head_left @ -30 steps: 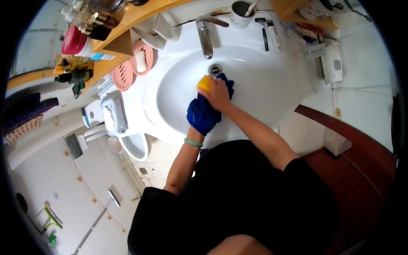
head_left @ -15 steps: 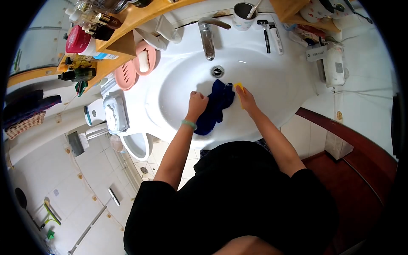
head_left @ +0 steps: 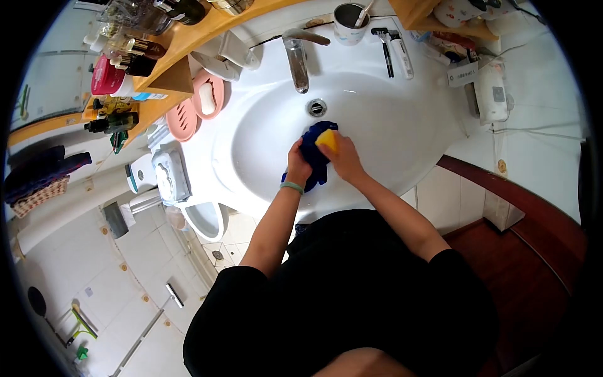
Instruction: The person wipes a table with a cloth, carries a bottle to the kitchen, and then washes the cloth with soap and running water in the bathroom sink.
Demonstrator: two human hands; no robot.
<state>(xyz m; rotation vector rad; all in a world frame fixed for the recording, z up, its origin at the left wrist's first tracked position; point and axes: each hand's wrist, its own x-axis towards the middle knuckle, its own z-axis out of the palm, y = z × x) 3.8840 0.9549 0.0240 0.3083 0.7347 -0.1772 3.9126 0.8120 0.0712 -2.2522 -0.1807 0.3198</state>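
Note:
A crumpled dark blue cloth (head_left: pixel 314 152) lies in the white washbasin (head_left: pixel 389 125), below the drain (head_left: pixel 317 108). My left hand (head_left: pixel 298 164), with a green bangle at the wrist, is closed on the cloth's left side. In my right hand (head_left: pixel 344 161) is a yellow bar of soap (head_left: pixel 327 139), held against or just over the top of the cloth. Part of the soap is covered by my fingers, and folds of the cloth hide under both hands.
Behind the basin stand a faucet (head_left: pixel 298 63), a cup (head_left: pixel 350 25) with a toothbrush, and a razor (head_left: pixel 384 51). Pink soap dishes (head_left: pixel 182 120) sit at the left, under a wooden shelf (head_left: pixel 207 30) crowded with bottles. A pack of wipes (head_left: pixel 170 176) rests on the left rim.
My right hand has moved left, bringing the yellow soap from beside the cloth onto or over it. My left hand has shifted slightly and now grips the cloth, which is more bunched up.

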